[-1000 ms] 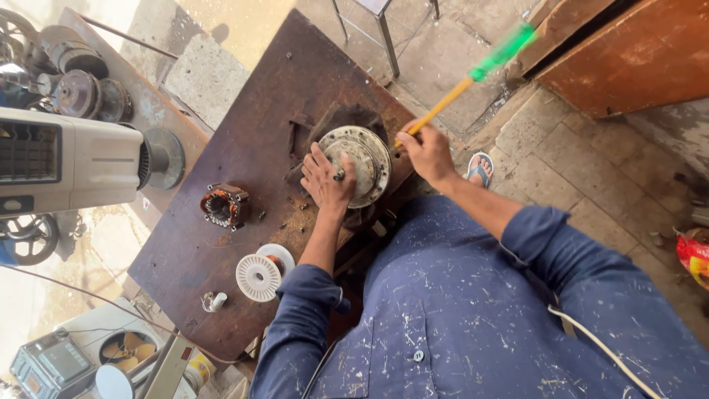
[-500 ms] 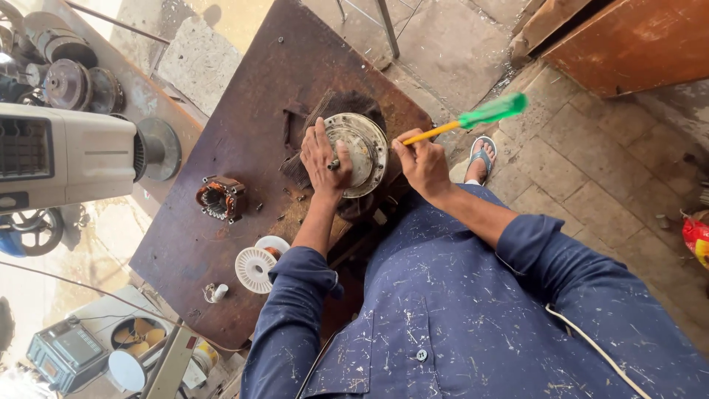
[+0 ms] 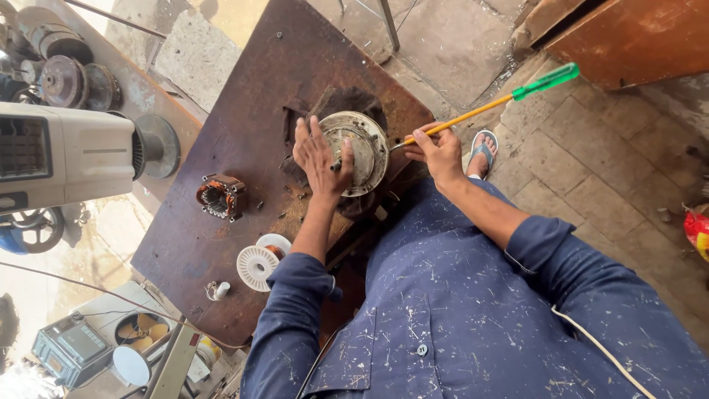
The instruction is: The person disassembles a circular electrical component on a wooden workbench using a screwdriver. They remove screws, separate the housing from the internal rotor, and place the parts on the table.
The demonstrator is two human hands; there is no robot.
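The left hand [image 3: 320, 159] lies flat, fingers spread, on the near-left side of a round metal motor housing [image 3: 362, 148], pressing it against the dark, stained wooden table [image 3: 221, 118]. The right hand [image 3: 437, 151] is closed around the yellow shaft of a long screwdriver [image 3: 484, 111] with a green handle, whose tip meets the housing's right edge. On the table to the left lie a white plastic spool [image 3: 258, 266] and a copper-wound stator [image 3: 220, 196]. Farther left stands a pale grey machine [image 3: 66, 155], with rusty pulleys [image 3: 70, 77] beyond it.
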